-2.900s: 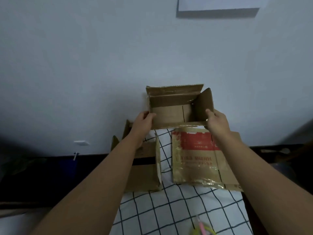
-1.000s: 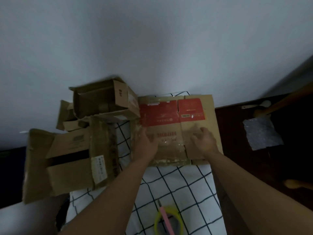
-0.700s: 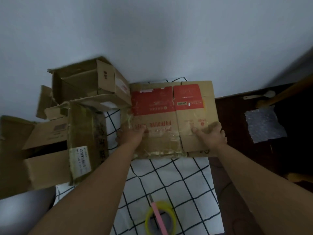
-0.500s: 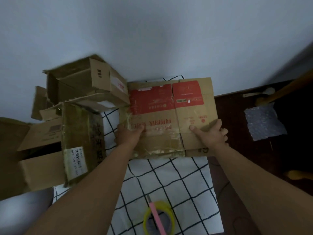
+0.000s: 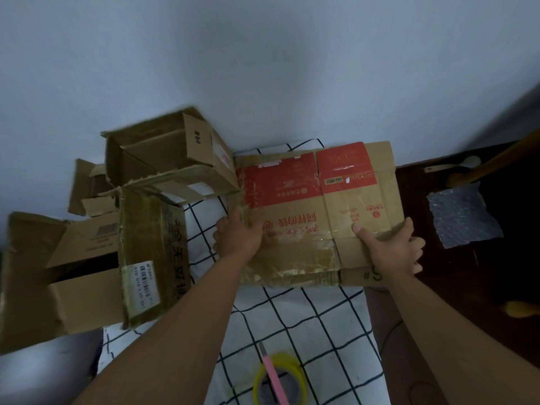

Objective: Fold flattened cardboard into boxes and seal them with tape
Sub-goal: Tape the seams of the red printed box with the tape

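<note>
Head view: both arms outstretched, left hand (image 5: 240, 235) and right hand (image 5: 391, 249) pinching the flattened cardboard (image 5: 318, 211) edges, thumbs on top.

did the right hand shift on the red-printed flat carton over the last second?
Yes. The right hand moved from the carton's middle to the right edge of the flattened red-printed carton, toward the bubble wrap, and now grips that edge, thumb on top.

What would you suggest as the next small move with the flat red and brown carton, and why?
Probably lift it and push its side edges inward to open it up: both the left hand and right hand already grip the carton, which lies flat on the checked cloth.
</note>
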Action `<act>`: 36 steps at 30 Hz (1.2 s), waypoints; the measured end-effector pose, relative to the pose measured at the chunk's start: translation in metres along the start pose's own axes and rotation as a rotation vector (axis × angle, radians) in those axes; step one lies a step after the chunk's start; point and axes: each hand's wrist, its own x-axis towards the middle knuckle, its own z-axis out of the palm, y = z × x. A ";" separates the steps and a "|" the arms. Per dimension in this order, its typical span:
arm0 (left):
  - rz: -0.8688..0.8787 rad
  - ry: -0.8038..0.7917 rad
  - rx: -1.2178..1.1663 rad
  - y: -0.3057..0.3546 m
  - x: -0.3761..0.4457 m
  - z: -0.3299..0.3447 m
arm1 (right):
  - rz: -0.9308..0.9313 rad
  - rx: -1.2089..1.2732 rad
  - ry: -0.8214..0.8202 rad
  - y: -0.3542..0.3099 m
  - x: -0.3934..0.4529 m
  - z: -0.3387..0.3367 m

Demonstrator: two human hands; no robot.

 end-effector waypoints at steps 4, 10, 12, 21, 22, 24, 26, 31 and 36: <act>0.040 -0.072 -0.038 0.012 0.006 -0.004 | 0.010 0.013 0.034 0.012 -0.002 -0.008; -0.143 -0.179 -0.041 -0.004 -0.003 0.011 | 0.146 -0.005 0.036 0.046 -0.016 0.001; -0.146 -0.162 -0.026 -0.006 -0.004 0.016 | 0.186 0.019 -0.021 0.054 -0.019 0.010; -0.147 -0.095 0.019 -0.005 -0.008 0.017 | 0.073 -0.013 -0.017 0.056 -0.017 0.020; -0.149 -0.087 0.001 -0.004 -0.009 0.016 | 0.074 -0.002 -0.019 0.056 -0.017 0.020; -0.152 -0.066 -0.044 -0.001 -0.014 0.014 | 0.079 0.019 -0.024 0.055 -0.019 0.020; -0.143 -0.047 -0.074 0.000 -0.017 0.012 | 0.092 0.032 -0.029 0.055 -0.021 0.020; -0.106 -0.036 -0.117 -0.003 -0.023 0.003 | 0.121 0.022 -0.072 0.058 -0.027 0.017; -0.094 -0.067 -0.176 -0.004 -0.026 0.001 | 0.183 0.099 -0.112 0.068 -0.017 0.009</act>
